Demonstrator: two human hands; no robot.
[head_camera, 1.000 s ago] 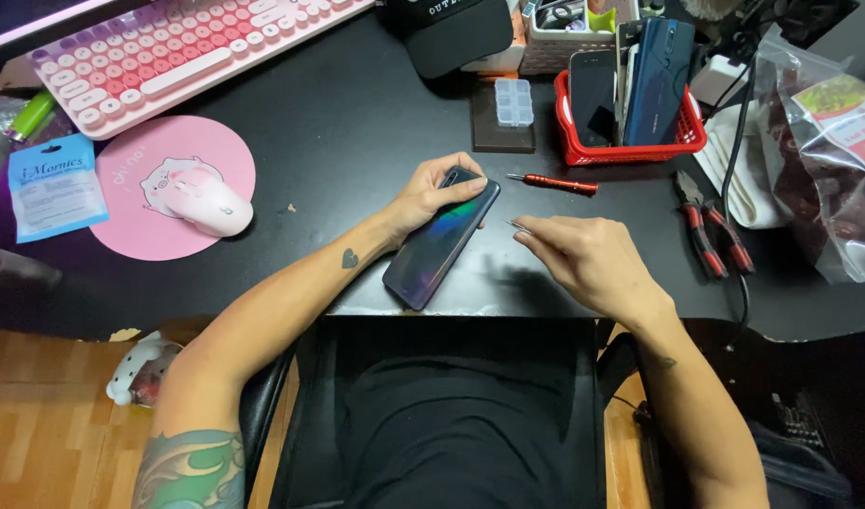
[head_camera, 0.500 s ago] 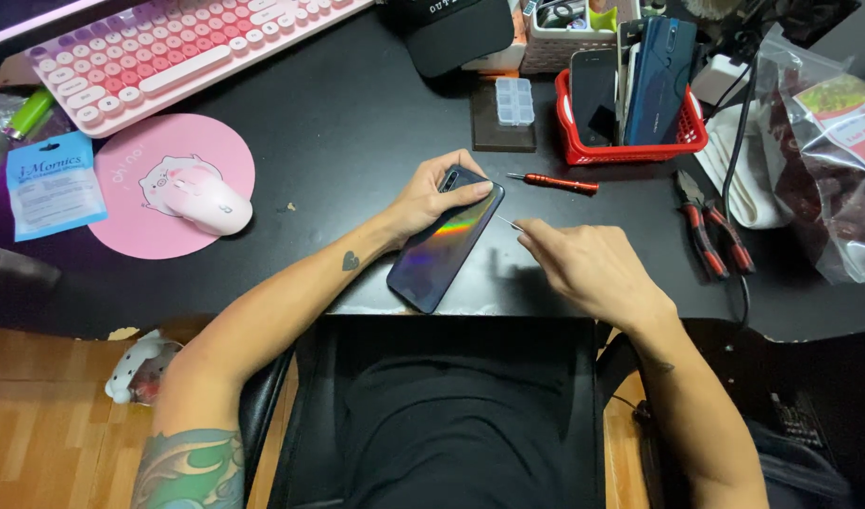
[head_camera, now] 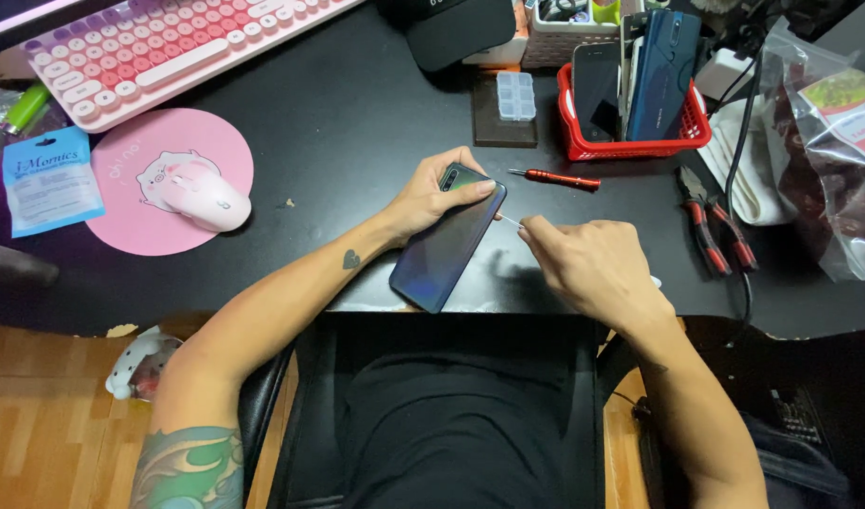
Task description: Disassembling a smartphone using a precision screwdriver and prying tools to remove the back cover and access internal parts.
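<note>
Head view looks straight down on our black desk [head_camera: 357, 123], and we see both of our hands at its near edge. Our left hand [head_camera: 431, 193] lies curled over the top end of a dark smartphone [head_camera: 442, 247], which rests back up on the desk, tilted so its camera end points toward one o'clock. The left fingers wrap loosely over that end, thumb on the near side, fingertips on the far edge, steadying the phone rather than lifting it. Our right hand [head_camera: 588, 264] sits just at three o'clock of the phone, fingers bunched tight in a pinch around a thin metal pin tool [head_camera: 510, 221]; its tip points toward nine o'clock and meets the phone's right edge near the top, though we cannot tell whether it has entered a hole.

At twelve o'clock of the right hand lies a small red screwdriver [head_camera: 557, 178], apart from both hands. Beyond it stands a red basket [head_camera: 630, 146] holding several phones upright, with a clear parts box [head_camera: 515, 95] at its nine o'clock. Red-handled pliers [head_camera: 710, 221] lie at three o'clock of the right hand. Far off at ten o'clock sit a pink mouse [head_camera: 199, 193] on a round pink mat [head_camera: 131, 221] and a pink keyboard [head_camera: 159, 47]
</note>
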